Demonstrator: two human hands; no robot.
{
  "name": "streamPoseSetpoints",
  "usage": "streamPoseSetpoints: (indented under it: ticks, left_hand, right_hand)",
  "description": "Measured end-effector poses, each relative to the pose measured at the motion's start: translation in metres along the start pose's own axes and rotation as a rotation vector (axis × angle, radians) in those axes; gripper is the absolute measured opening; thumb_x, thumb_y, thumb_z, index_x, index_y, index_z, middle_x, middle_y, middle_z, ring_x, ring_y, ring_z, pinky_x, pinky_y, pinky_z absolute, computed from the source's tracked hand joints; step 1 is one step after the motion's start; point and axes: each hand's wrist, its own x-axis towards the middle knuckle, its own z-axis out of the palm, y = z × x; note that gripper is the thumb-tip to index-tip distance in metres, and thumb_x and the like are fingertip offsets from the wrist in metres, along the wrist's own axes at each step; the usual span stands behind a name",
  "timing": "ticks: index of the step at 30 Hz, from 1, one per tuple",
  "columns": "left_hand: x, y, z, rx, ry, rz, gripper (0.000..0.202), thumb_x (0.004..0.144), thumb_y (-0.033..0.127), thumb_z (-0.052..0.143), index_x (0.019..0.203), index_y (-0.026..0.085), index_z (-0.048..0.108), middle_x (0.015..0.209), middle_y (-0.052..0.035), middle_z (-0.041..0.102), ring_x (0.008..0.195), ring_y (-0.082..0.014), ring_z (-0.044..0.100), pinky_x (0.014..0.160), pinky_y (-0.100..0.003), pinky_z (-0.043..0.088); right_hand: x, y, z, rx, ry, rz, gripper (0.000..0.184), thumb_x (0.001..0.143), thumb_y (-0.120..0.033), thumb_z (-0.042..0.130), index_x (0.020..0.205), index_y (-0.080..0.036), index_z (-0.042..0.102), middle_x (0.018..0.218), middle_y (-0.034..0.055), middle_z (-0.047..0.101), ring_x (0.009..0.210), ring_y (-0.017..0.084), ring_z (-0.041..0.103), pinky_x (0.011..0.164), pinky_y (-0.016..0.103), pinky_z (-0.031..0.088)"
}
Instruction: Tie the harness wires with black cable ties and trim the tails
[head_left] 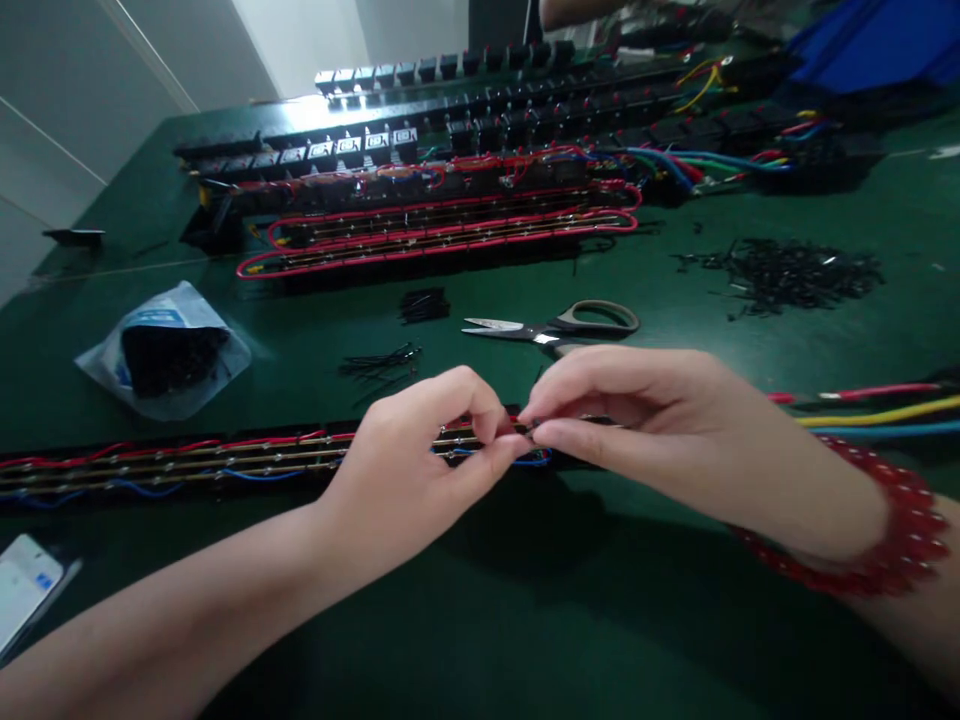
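Over a long black strip with brass rails and red and blue wires, both hands meet fingertip to fingertip. My left hand is closed in a pinch of thumb and forefinger; what lies between them is too small to make out. Just beside it, my right hand pinches what appears to be a thin black cable tie, whose end pokes up above the fingers. Scissors with dark handles lie right behind the hands. Loose black cable ties and a small bundle of short black pieces sit behind the left hand.
An open plastic bag of black pieces stands at left, a phone at the near left edge. Black clippings are heaped at right. Further wired strips fill the back. Coloured cables run right. Another person's arm shows at top.
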Motion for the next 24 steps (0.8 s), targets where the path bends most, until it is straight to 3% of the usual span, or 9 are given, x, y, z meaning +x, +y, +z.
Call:
streamPoseSetpoints:
  ticks: [4,6,10,18,24]
  left_hand:
    - [0.001,-0.013,0.011,0.091,-0.048,0.086,0.014,0.094,0.016,0.068,0.084,0.022,0.059,0.083,0.0026,0.073,0.075,-0.013,0.068,0.066,-0.025,0.053]
    - [0.001,-0.021,0.014,0.206,-0.105,0.185,0.007,0.095,0.02,0.07,0.094,0.021,0.064,0.094,-0.0011,0.076,0.085,-0.0172,0.07,0.074,-0.031,0.055]
    - [0.001,-0.031,0.017,0.407,-0.213,0.362,0.014,0.1,0.027,0.069,0.112,0.02,0.066,0.115,-0.008,0.075,0.104,-0.0233,0.066,0.087,-0.038,0.054]
    - [0.002,-0.03,0.014,0.39,-0.21,0.338,0.008,0.103,0.023,0.063,0.108,0.019,0.068,0.114,-0.0067,0.075,0.105,-0.0211,0.065,0.091,-0.037,0.053]
    - [0.003,-0.033,0.017,0.367,-0.164,0.398,0.016,0.104,0.014,0.058,0.102,0.02,0.073,0.108,-0.004,0.076,0.098,-0.0191,0.064,0.086,-0.035,0.052]
  right_hand:
    - [0.005,0.008,-0.002,0.074,-0.05,0.036,0.008,0.089,-0.035,0.075,0.087,-0.027,0.075,0.082,-0.001,0.078,0.072,0.017,0.074,0.061,0.03,0.061]
    - [0.008,0.01,-0.006,0.098,-0.012,0.085,0.005,0.09,-0.03,0.071,0.086,-0.027,0.071,0.082,-0.0019,0.078,0.073,0.016,0.074,0.063,0.029,0.061]
    - [0.014,0.021,-0.013,0.125,0.109,0.11,0.009,0.086,-0.022,0.074,0.081,-0.026,0.067,0.079,-0.004,0.076,0.072,0.015,0.072,0.067,0.03,0.062]
    - [0.019,0.029,-0.013,0.138,0.182,0.089,0.01,0.087,-0.024,0.076,0.083,-0.025,0.067,0.081,-0.0052,0.076,0.075,0.015,0.071,0.074,0.034,0.064]
    - [0.02,0.034,-0.017,0.081,0.038,0.04,0.019,0.083,-0.033,0.083,0.083,-0.022,0.068,0.083,-0.001,0.075,0.076,0.017,0.073,0.069,0.031,0.06]
